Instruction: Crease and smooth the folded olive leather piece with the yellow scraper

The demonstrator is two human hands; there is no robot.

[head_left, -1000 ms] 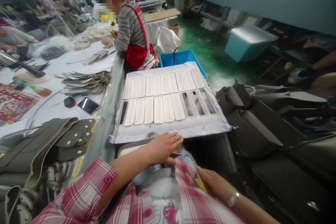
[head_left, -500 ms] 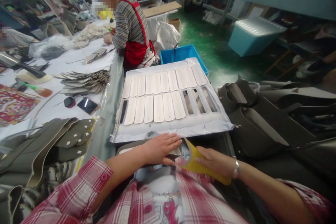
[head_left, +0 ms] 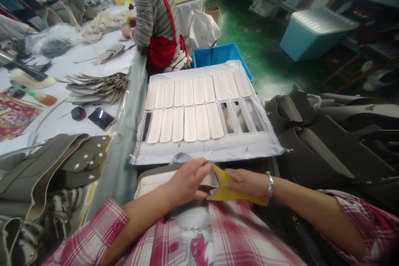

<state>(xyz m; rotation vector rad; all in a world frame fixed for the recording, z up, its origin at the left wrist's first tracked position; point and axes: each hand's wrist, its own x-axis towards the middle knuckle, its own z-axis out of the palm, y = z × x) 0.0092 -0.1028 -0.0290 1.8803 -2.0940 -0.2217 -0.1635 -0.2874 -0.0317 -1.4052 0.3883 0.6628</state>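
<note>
My left hand (head_left: 188, 178) is closed over the rounded end of a grey-edged, off-white panel (head_left: 156, 180), thumb below and fingers above. The rest of the panel lies under my wrist, at the near side of a pale slotted board (head_left: 202, 149). In my right hand (head_left: 247, 182) is a thin yellow sheet (head_left: 222, 185) with a curved end, which meets the panel's end beside my left fingertips. Two rows of narrow white strips (head_left: 188, 91) lie on the board; several slots at its right show bare.
Dark grey bag pieces (head_left: 314, 145) are heaped at my right, more parts (head_left: 43, 170) at my left. The left table holds a phone (head_left: 102, 119) and stacked grey pieces (head_left: 96, 87). Beyond the board are a blue bin (head_left: 221, 56) and a co-worker in a red apron (head_left: 162, 50).
My right hand has moved the yellow sheet left, against the panel's end. My left fingers have bent from lying flat to gripping the panel. The view has tilted down a little.
</note>
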